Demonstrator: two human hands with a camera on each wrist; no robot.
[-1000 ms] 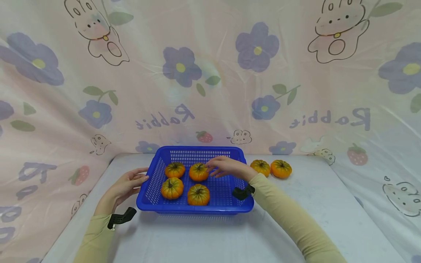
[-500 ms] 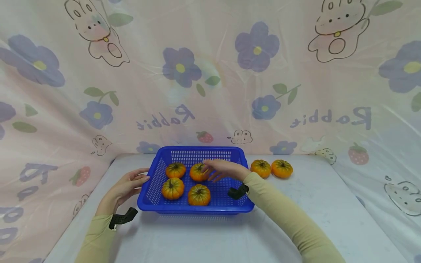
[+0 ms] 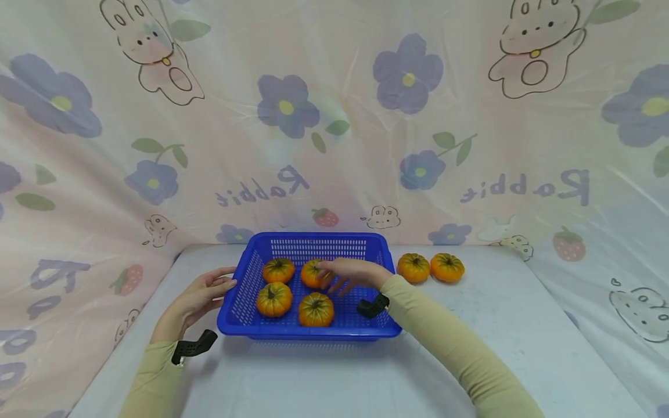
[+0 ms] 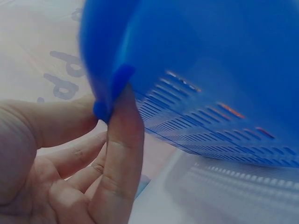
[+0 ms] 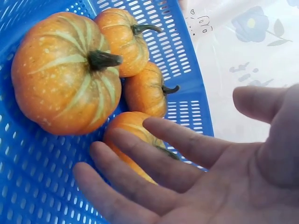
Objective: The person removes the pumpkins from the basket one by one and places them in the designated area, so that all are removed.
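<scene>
A blue slotted plastic basket point(image 3: 308, 331) stands on the table with several small orange pumpkins inside. Its left rim is pinched between thumb and index finger of my left hand point(image 3: 195, 297), as the left wrist view shows close up at the blue rim point(image 4: 100, 70). My right hand point(image 3: 351, 273) reaches over the basket's right half, fingers spread and holding nothing. Its fingertips overlap the back right pumpkin point(image 3: 309, 273) in the head view. Nearby in the basket lie the front right pumpkin point(image 3: 316, 310), the front left pumpkin point(image 3: 274, 299) and the back left pumpkin point(image 3: 278, 270).
Two more pumpkins, a nearer one point(image 3: 413, 267) and a farther right one point(image 3: 447, 267), sit side by side on the white table point(image 3: 502, 325) right of the basket. A printed curtain point(image 3: 334, 162) hangs behind and along the sides.
My right hand has shifted left and slightly down over the basket, its fingers tilting lower. The left hand keeps its place on the rim, and the pumpkins have not moved.
</scene>
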